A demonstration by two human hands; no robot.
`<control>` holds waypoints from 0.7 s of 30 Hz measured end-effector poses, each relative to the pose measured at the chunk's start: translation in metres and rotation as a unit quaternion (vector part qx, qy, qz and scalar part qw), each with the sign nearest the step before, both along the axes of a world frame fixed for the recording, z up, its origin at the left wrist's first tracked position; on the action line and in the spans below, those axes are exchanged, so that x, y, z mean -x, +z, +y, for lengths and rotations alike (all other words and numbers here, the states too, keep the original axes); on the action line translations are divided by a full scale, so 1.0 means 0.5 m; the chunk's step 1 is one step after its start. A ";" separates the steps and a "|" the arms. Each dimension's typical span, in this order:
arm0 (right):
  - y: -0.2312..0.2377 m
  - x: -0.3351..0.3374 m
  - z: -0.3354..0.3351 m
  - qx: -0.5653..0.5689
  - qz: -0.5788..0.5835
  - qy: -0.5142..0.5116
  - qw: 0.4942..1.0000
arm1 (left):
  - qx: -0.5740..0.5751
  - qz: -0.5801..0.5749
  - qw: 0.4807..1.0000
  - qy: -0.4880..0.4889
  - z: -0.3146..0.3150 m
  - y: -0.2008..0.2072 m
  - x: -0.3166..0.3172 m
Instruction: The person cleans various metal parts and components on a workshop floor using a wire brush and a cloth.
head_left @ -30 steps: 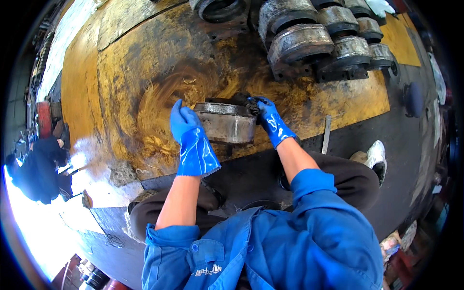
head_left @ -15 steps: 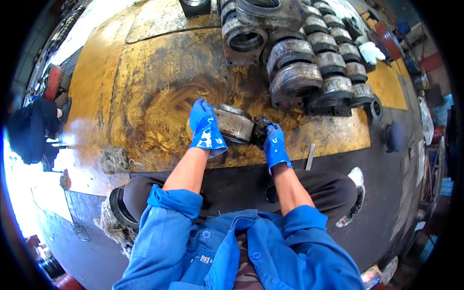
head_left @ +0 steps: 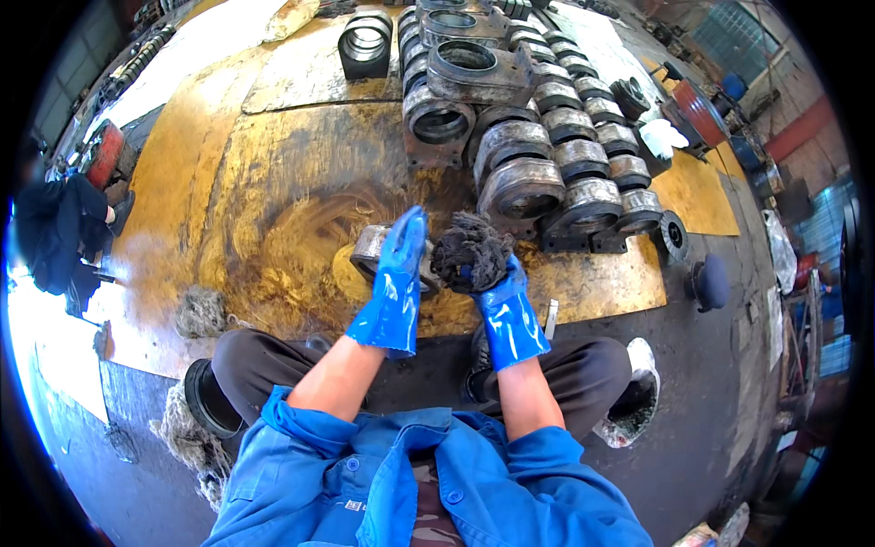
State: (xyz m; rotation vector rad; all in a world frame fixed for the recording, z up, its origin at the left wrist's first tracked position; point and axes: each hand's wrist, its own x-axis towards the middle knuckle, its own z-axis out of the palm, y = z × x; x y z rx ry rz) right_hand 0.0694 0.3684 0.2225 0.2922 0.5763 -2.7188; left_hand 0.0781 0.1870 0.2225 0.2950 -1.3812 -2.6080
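Observation:
My right hand (head_left: 499,283), in a blue rubber glove, is closed around a dark, dirty wad of cotton waste (head_left: 472,248). Just left of it my left hand (head_left: 401,260), gloved alike, has its fingers stretched out together and no object shows in its grasp. Behind the left hand a grimy round metal housing (head_left: 367,244) rests on the stained yellow board (head_left: 310,205). The hand hides part of this housing, so I cannot tell whether the two touch.
Several rows of similar housings (head_left: 519,187) stand ahead to the right. A lone housing (head_left: 365,46) is farther off. Grey cotton waste (head_left: 201,312) lies at left, a metal strip (head_left: 551,319) near my right knee. Another person (head_left: 59,228) is at far left, a dark ring (head_left: 673,235) at right.
My view has shifted, showing more of the far floor. My left hand now covers the housing's right part, and the right hand has lifted the cotton waste clear of the housing's side, closer to me.

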 end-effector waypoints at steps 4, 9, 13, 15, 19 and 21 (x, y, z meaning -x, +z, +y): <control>-0.028 -0.008 -0.056 -0.390 0.227 -0.124 0.884 | -0.386 0.013 0.889 -0.245 0.064 -0.026 0.002; 0.062 -0.041 -0.033 -0.605 0.372 -0.276 0.648 | -0.480 0.021 0.859 -0.175 0.162 0.037 -0.047; 0.085 -0.075 -0.107 -0.590 0.365 -0.232 0.682 | -0.559 -0.037 0.783 -0.272 0.067 -0.014 -0.015; 0.095 -0.090 -0.122 -0.627 0.402 -0.281 0.606 | -0.552 -0.093 0.794 -0.237 0.044 -0.045 0.007; 0.076 -0.051 -0.081 -0.573 0.442 -0.249 0.643 | -0.600 -0.073 0.758 -0.245 0.087 -0.021 -0.015; 0.067 -0.041 -0.058 -0.538 0.322 -0.222 0.746 | -0.443 -0.123 0.866 -0.196 0.122 0.009 -0.037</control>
